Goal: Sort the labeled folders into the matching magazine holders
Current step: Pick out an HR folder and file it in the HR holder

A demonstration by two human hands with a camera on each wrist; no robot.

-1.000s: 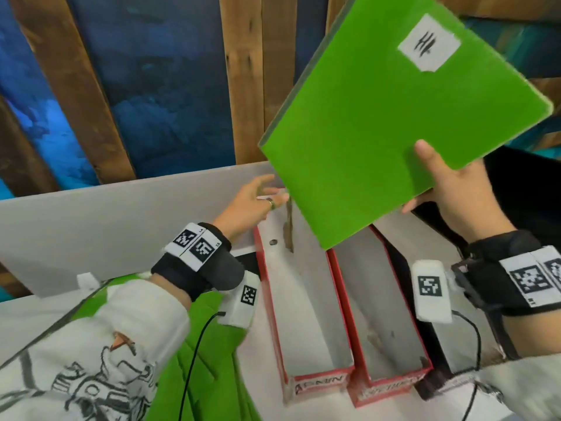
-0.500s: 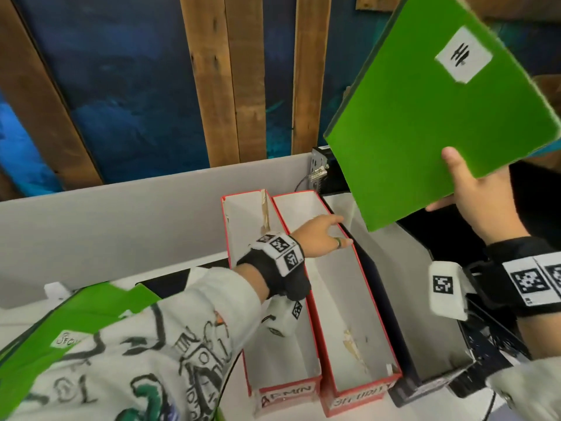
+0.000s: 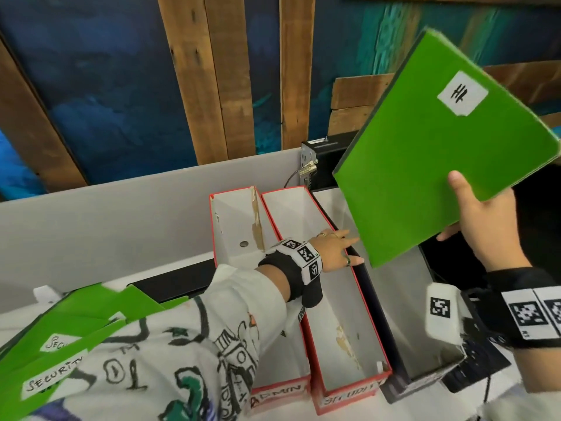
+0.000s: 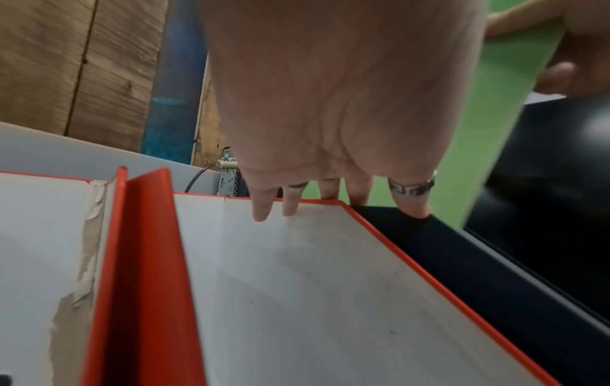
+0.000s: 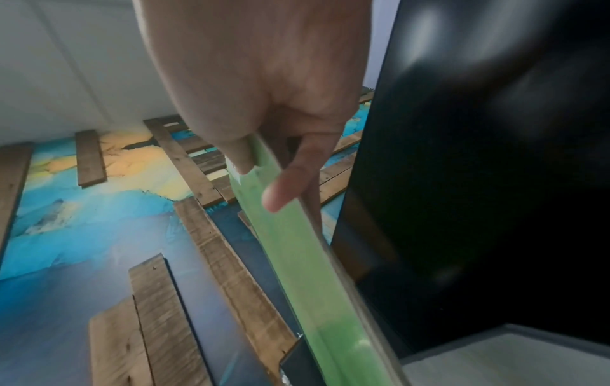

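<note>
My right hand (image 3: 482, 220) (image 5: 257, 182) pinches the lower edge of a green folder (image 3: 425, 165) (image 5: 297, 248) with a white label reading HR, and holds it tilted in the air above the black holder (image 3: 406, 299) (image 4: 462, 274). My left hand (image 3: 337, 249) (image 4: 330, 203) reaches across the red SECURITY holder (image 3: 343, 314) (image 4: 313, 287), its straight fingers touching the rim shared with the black holder. The red ADMIN holder (image 3: 236, 226) (image 4: 33, 235) stands at the left. All three holders show bare insides. The black holder's label is hidden.
A stack of green folders (image 3: 60, 329) labelled SECURITY lies at the lower left under my left sleeve. A grey partition (image 3: 106, 214) runs behind the holders, with a black box and cable (image 3: 328, 156) at its end. Something dark (image 3: 531, 208) fills the right side.
My left hand has moved right, from the back of the ADMIN holder to the rim between the SECURITY and black holders. The green folder stays raised in my right hand.
</note>
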